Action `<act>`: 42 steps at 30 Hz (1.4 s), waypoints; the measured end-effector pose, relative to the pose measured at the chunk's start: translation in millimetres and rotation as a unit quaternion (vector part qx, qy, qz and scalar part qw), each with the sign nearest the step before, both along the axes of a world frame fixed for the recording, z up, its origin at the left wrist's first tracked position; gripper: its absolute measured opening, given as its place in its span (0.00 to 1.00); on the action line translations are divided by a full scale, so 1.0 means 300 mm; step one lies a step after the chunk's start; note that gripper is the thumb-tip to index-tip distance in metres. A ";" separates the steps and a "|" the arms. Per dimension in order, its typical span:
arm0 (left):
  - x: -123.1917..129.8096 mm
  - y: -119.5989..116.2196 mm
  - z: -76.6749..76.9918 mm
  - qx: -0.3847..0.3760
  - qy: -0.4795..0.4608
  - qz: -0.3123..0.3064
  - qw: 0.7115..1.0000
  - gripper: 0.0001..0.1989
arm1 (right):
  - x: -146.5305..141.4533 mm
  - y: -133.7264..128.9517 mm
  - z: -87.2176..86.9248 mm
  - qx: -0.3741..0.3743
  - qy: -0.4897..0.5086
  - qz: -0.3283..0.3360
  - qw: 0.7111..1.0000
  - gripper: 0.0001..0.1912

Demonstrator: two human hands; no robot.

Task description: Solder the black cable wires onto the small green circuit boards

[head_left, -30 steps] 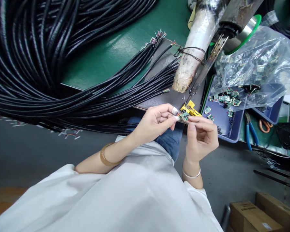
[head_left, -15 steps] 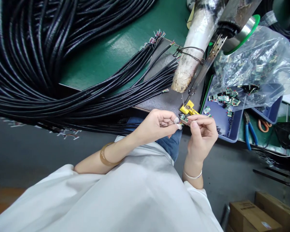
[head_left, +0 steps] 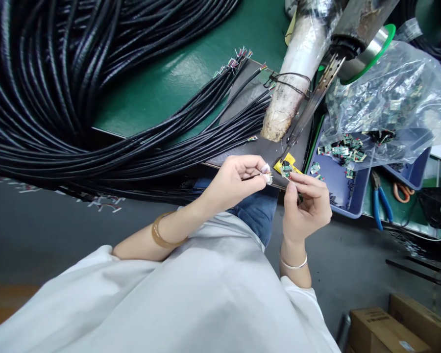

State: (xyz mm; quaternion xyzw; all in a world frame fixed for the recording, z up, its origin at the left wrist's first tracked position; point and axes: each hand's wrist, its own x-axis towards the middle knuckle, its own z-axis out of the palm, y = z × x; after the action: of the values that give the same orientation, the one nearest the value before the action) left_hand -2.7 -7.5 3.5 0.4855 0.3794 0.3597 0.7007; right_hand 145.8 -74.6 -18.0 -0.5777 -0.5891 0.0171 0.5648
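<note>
My left hand (head_left: 238, 179) is closed in a pinch on the thin wires (head_left: 267, 177) at a cable's end, left of the yellow piece (head_left: 290, 159). A small green circuit board (head_left: 286, 169) shows just beyond the fingertips of my right hand (head_left: 306, 203), whose thumb and forefinger are pinched on it. The board overlaps the yellow piece in view. A narrow gap lies between wires and board. The tip of the soldering iron (head_left: 308, 110) points down at the yellow piece, just above the board.
Black cables (head_left: 139, 147) run across the left and middle. A white-wrapped nozzle (head_left: 288, 93) hangs above the dark plate. At the right are a blue tray (head_left: 358, 193) of boards, a plastic bag (head_left: 393, 98), blue-handled pliers (head_left: 380, 201) and a solder spool (head_left: 371, 56).
The board and wires, close together before, have come apart. My left hand has moved slightly left and up with the wires; the board is now higher, over the yellow piece.
</note>
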 end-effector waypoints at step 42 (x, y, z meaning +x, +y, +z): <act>0.017 0.026 -0.011 0.129 0.047 0.035 0.990 0.05 | 0.015 0.063 0.015 0.015 -0.127 0.007 0.992 0.10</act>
State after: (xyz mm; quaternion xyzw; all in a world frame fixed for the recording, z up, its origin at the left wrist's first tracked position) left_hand 2.4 0.4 0.2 0.5746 0.3786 0.4069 0.6008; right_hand 150.4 -55.6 -13.5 -0.5623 -0.6602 -0.0617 0.4941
